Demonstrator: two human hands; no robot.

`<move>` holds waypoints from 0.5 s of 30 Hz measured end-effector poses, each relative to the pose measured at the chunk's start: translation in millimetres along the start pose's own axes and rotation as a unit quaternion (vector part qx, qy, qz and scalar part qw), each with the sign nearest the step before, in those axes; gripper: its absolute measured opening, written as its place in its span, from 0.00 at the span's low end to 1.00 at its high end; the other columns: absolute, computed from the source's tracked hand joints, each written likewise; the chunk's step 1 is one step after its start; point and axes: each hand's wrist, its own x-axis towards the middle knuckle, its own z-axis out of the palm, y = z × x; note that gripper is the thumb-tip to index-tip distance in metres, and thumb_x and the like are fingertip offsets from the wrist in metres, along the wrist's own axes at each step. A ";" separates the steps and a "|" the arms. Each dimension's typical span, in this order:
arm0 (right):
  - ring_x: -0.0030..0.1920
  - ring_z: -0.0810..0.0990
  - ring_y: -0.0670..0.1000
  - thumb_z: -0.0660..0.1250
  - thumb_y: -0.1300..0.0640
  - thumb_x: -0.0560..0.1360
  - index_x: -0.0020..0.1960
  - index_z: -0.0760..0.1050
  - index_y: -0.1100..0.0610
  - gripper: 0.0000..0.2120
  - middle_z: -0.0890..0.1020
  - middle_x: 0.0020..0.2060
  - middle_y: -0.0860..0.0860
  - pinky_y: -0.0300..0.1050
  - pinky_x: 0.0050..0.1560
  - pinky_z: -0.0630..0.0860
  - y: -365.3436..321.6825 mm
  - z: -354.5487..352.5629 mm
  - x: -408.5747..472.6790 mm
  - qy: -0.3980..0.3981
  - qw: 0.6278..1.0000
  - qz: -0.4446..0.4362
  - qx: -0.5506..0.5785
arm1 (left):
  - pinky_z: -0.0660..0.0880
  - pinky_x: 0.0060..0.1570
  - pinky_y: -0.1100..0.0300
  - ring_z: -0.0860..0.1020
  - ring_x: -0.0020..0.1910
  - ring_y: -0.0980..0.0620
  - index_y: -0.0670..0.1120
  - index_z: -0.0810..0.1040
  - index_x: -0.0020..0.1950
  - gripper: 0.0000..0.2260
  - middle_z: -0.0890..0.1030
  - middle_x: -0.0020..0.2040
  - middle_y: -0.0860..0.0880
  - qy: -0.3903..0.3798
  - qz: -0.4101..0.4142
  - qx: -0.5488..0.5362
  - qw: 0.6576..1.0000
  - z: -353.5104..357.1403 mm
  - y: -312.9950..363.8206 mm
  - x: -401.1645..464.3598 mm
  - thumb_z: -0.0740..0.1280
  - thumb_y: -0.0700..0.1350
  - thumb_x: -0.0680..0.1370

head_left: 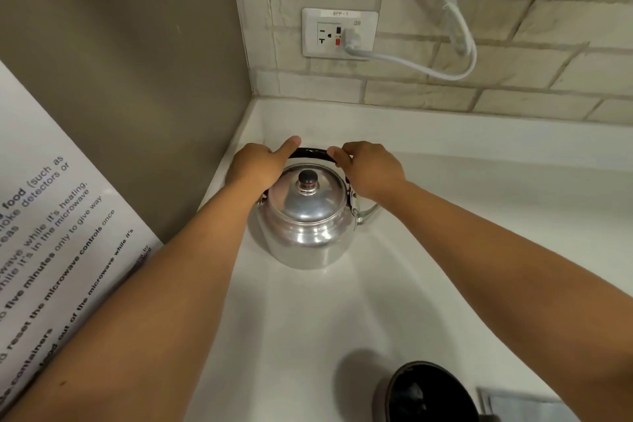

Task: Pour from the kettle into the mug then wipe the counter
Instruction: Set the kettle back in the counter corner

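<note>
A shiny metal kettle [308, 219] stands on the white counter [445, 216] near the back left corner, lid on, spout pointing right. Its black handle [311, 153] arches over the lid. My left hand [260, 164] rests on the handle's left end, thumb stretched along it. My right hand [368, 168] curls its fingers around the handle's right end. A dark mug [428, 394] sits at the bottom edge, right of centre, open side up. A grey cloth [520, 406] lies just right of the mug, partly hidden by my right forearm.
A brown side wall [137, 79] closes the counter on the left, with a white printed notice [51, 233] leaning low against it. The tiled back wall holds an outlet [339, 32] with a white cable [462, 44] plugged in and looping above the counter.
</note>
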 end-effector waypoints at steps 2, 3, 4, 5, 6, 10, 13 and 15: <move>0.42 0.79 0.57 0.53 0.39 0.78 0.41 0.76 0.53 0.22 0.79 0.35 0.52 0.46 0.39 0.70 -0.3 0.7 1.4 -0.020 0.999 0.022 0.014 | 0.63 0.27 0.58 0.71 0.26 0.49 0.44 0.66 0.28 0.32 0.71 0.26 0.49 -0.019 -0.023 0.025 0.999 -1.1 2.3 1.0 0.63 0.73 0.69; 0.42 0.80 0.57 0.53 0.39 0.78 0.41 0.76 0.53 0.22 0.79 0.35 0.52 0.46 0.40 0.70 -0.7 0.7 1.6 -0.025 0.999 0.030 0.018 | 0.63 0.26 0.58 0.73 0.28 0.49 0.43 0.69 0.29 0.32 0.74 0.28 0.48 -0.025 -0.033 0.039 0.998 -2.1 4.0 1.1 0.63 0.74 0.69; 0.43 0.80 0.57 0.53 0.39 0.78 0.42 0.76 0.53 0.22 0.79 0.35 0.52 0.46 0.40 0.70 -1.2 0.2 1.2 -0.026 0.999 0.034 0.017 | 0.63 0.26 0.58 0.74 0.29 0.49 0.43 0.71 0.32 0.33 0.76 0.30 0.47 -0.028 -0.039 0.054 0.997 -3.5 5.9 0.7 0.63 0.74 0.68; 0.44 0.80 0.57 0.53 0.39 0.78 0.42 0.76 0.54 0.22 0.80 0.36 0.52 0.46 0.40 0.70 -1.9 -0.7 0.3 -0.026 0.999 0.036 0.012 | 0.63 0.26 0.58 0.75 0.31 0.49 0.42 0.72 0.34 0.33 0.77 0.33 0.46 -0.030 -0.041 0.071 0.996 -5.4 8.2 -0.6 0.62 0.74 0.69; 0.46 0.80 0.57 0.53 0.39 0.78 0.44 0.77 0.55 0.22 0.81 0.39 0.53 0.46 0.41 0.70 -2.9 -2.4 -1.2 -0.025 0.999 0.036 0.008 | 0.63 0.26 0.58 0.74 0.31 0.49 0.42 0.73 0.35 0.33 0.77 0.34 0.46 -0.029 -0.036 0.090 0.995 -7.8 10.9 -2.4 0.61 0.74 0.69; 0.49 0.77 0.57 0.51 0.40 0.79 0.55 0.75 0.58 0.25 0.81 0.50 0.56 0.48 0.45 0.71 -4.5 -22.8 -21.5 0.012 0.997 0.047 0.054 | 0.64 0.32 0.56 0.74 0.35 0.44 0.36 0.77 0.46 0.34 0.80 0.42 0.40 0.066 0.033 0.115 0.991 -20.9 22.4 -23.4 0.58 0.69 0.75; 0.48 0.80 0.56 0.56 0.44 0.79 0.54 0.77 0.56 0.18 0.83 0.47 0.53 0.49 0.48 0.75 13.2 -47.7 -68.0 0.069 0.986 0.021 0.149 | 0.67 0.37 0.57 0.74 0.39 0.48 0.42 0.77 0.47 0.22 0.80 0.44 0.44 0.161 0.145 0.013 0.976 -26.5 27.1 -67.3 0.64 0.63 0.77; 0.47 0.81 0.54 0.60 0.47 0.78 0.52 0.78 0.54 0.13 0.83 0.44 0.51 0.50 0.49 0.76 36.7 -57.9 -114.0 0.075 0.979 0.004 0.190 | 0.69 0.37 0.58 0.75 0.39 0.50 0.46 0.75 0.43 0.15 0.78 0.42 0.48 0.188 0.238 -0.036 0.952 -21.5 21.9 -109.7 0.67 0.57 0.77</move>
